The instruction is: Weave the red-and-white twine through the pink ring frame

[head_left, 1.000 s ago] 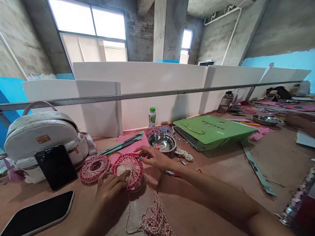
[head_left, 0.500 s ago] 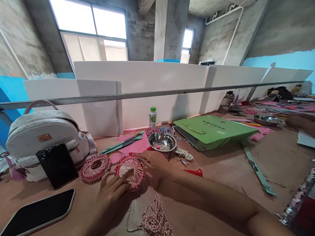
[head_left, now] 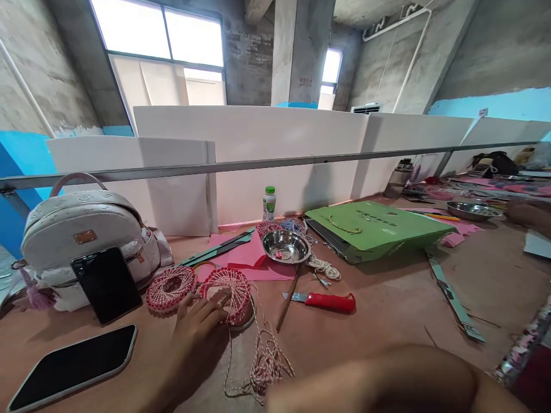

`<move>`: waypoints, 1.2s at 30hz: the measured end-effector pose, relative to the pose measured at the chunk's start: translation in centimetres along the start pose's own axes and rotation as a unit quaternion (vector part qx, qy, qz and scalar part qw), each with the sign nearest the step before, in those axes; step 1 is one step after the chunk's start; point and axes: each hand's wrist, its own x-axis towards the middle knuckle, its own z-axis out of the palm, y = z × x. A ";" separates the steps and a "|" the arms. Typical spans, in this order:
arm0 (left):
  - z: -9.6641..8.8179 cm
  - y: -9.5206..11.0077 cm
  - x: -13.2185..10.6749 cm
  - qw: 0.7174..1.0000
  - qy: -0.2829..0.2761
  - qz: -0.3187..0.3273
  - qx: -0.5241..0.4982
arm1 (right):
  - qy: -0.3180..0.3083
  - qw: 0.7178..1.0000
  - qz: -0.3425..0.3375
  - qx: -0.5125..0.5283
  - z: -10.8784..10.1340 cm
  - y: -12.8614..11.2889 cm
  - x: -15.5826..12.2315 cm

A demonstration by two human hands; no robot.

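Observation:
My left hand (head_left: pixel 198 315) has its fingers closed on the edge of a ring wound with red-and-white string (head_left: pixel 238 291). To its left lies a similar string-wound ring (head_left: pixel 171 287), flat on the table. A loose heap of red-and-white string (head_left: pixel 269 367) runs from the held ring toward the bottom edge. My right hand (head_left: pixel 314 393) is low in the view, right beside that heap, smeared by motion. Its fingers are not visible, so what it holds, if anything, is hidden. Beyond it lie a red-handled knife (head_left: pixel 330 302) and a thin brown stick (head_left: pixel 287 301).
A metal bowl (head_left: pixel 286 246) stands on pink paper (head_left: pixel 241 255) near a green-capped bottle (head_left: pixel 269 205). On the right lies a green bag (head_left: pixel 381 223). A white backpack (head_left: pixel 81 229) and two phones (head_left: pixel 73 367) are at left. Someone else's hand (head_left: pixel 529 213) shows at far right.
My right hand has left the ring and moved down toward me, uncovering the knife and the stick. My left hand stays on the ring. The string heap has shifted slightly.

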 end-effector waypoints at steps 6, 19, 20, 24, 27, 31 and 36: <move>0.2 -0.3 -0.1 0.999 0.023 0.026 0.026 | 0.322 0.900 0.186 -0.229 -6.6 5.5 2.8; 0.0 -0.7 -0.5 0.992 0.021 0.074 0.097 | 0.305 0.891 0.201 -0.271 -5.7 8.7 3.0; -0.1 -0.6 -0.4 0.992 0.025 0.076 0.098 | 0.290 0.896 0.181 -0.283 -4.9 8.0 2.9; -0.4 0.2 0.1 0.994 0.032 0.059 0.081 | 0.173 0.918 0.025 -0.355 -0.9 4.9 2.5; -0.3 0.2 -0.1 0.995 0.034 0.057 0.074 | 0.198 0.907 0.004 -0.371 -0.7 4.2 2.8; 0.2 -0.4 -0.5 0.993 0.040 0.060 0.093 | 0.308 0.862 0.173 -0.363 -4.5 6.0 3.8; 0.1 -0.6 -0.5 0.989 0.034 0.092 0.114 | 0.292 0.847 0.230 -0.380 -6.6 8.1 4.8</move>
